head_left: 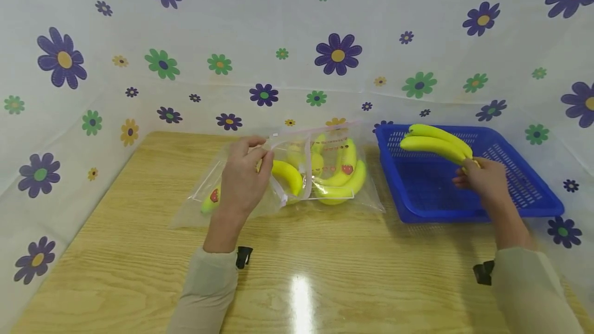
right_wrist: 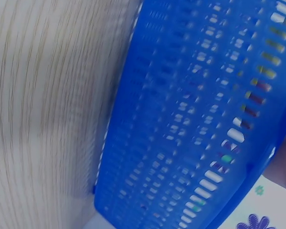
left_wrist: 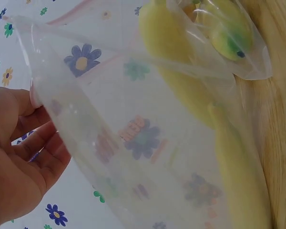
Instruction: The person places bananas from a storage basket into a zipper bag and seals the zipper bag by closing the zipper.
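Observation:
My left hand pinches the mouth edge of a clear zip bag between thumb and fingers. Inside this bag lie bananas, seen through the film. Just right of it another clear zip bag lies on the table, with more bananas and round yellow-green fruit in it. My right hand grips a pair of joined bananas by the stem end, held above the blue plastic basket. In the right wrist view the side of the basket hides most of that hand and the bananas.
The wooden table carries both bags and the basket. Behind and at the sides hangs a white sheet with printed flowers. Black clips show beside both sleeves.

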Action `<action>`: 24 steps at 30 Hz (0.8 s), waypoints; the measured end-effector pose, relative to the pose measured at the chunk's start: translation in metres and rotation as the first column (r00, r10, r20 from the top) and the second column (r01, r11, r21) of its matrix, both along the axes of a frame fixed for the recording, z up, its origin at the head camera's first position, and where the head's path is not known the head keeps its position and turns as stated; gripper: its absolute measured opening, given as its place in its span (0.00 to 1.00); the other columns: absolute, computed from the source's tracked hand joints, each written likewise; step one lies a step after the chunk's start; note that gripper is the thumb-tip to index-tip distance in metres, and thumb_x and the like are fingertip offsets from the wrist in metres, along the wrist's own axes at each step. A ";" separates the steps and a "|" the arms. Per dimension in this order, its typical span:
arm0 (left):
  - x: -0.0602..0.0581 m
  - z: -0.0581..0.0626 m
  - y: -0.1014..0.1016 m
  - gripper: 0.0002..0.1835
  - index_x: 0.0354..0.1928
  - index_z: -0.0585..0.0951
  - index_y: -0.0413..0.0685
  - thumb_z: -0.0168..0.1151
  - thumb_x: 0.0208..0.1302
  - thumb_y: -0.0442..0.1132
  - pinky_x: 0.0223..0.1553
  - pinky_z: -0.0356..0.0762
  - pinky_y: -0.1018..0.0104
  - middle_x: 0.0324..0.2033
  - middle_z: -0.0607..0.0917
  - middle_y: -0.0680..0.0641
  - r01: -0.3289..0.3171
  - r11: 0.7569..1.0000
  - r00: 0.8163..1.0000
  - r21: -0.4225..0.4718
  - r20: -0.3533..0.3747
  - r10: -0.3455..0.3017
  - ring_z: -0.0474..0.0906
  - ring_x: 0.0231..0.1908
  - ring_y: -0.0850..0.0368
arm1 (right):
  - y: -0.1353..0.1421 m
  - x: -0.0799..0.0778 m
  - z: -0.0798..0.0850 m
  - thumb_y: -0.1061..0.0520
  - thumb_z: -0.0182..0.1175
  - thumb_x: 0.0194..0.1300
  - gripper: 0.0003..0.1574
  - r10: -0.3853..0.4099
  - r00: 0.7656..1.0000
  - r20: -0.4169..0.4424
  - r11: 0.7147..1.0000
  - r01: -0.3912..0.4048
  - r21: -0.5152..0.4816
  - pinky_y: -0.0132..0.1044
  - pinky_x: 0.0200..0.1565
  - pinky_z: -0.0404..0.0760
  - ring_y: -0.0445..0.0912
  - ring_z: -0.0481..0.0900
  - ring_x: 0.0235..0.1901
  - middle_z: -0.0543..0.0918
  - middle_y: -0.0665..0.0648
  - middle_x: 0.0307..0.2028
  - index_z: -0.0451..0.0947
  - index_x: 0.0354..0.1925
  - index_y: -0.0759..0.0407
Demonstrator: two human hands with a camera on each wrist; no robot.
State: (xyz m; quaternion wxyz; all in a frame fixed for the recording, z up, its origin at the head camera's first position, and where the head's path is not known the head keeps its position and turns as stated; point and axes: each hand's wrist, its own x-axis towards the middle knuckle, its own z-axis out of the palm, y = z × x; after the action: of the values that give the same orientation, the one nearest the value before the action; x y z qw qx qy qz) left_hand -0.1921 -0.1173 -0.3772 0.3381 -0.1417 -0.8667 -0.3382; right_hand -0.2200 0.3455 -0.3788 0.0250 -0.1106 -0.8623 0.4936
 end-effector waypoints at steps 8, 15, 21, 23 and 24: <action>-0.002 -0.002 0.001 0.09 0.36 0.86 0.32 0.63 0.68 0.34 0.46 0.81 0.59 0.42 0.82 0.41 0.015 0.999 1.000 -0.032 0.003 -0.015 0.76 0.45 0.45 | -0.021 0.012 0.004 0.52 0.40 0.78 0.35 0.024 0.997 -0.079 1.000 -0.025 -0.012 0.30 0.35 0.85 0.31 0.81 0.26 0.77 0.38 0.26 0.59 0.67 0.81; -0.001 -0.002 0.002 0.09 0.37 0.86 0.33 0.63 0.68 0.34 0.44 0.82 0.60 0.42 0.82 0.42 0.017 0.998 1.000 -0.058 0.022 -0.016 0.75 0.44 0.47 | -0.044 0.015 0.007 0.53 0.42 0.78 0.31 0.079 0.980 -0.181 0.996 -0.083 -0.016 0.31 0.33 0.85 0.34 0.81 0.26 0.78 0.42 0.26 0.65 0.64 0.77; -0.001 -0.003 0.004 0.09 0.36 0.86 0.33 0.63 0.68 0.34 0.45 0.82 0.60 0.41 0.82 0.42 0.024 0.998 0.999 -0.066 0.030 -0.022 0.76 0.45 0.47 | -0.064 0.021 0.010 0.53 0.44 0.78 0.29 0.104 0.966 -0.235 0.994 -0.094 0.055 0.30 0.30 0.84 0.37 0.81 0.24 0.79 0.45 0.27 0.67 0.66 0.73; -0.001 -0.002 0.005 0.09 0.36 0.86 0.33 0.63 0.68 0.34 0.44 0.83 0.60 0.41 0.82 0.42 0.027 0.997 0.999 -0.068 0.028 -0.025 0.76 0.44 0.47 | -0.071 0.024 0.012 0.53 0.44 0.78 0.29 0.115 0.964 -0.241 0.992 -0.100 0.074 0.30 0.29 0.84 0.37 0.81 0.24 0.79 0.48 0.29 0.67 0.67 0.71; -0.001 -0.002 0.005 0.09 0.36 0.86 0.33 0.63 0.68 0.34 0.44 0.83 0.60 0.41 0.82 0.42 0.028 0.997 0.999 -0.070 0.025 -0.027 0.76 0.44 0.47 | -0.075 0.026 0.013 0.52 0.45 0.78 0.30 0.121 0.962 -0.245 0.991 -0.104 0.079 0.30 0.29 0.84 0.37 0.81 0.24 0.80 0.51 0.30 0.66 0.68 0.70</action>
State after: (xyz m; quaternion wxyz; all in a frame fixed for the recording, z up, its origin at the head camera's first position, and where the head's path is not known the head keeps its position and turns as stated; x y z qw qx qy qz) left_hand -0.1926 -0.1122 -0.3788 0.3179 -0.1616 -0.8801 -0.3136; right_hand -0.1944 0.2706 -0.3659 0.1085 0.0022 -0.8729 0.4756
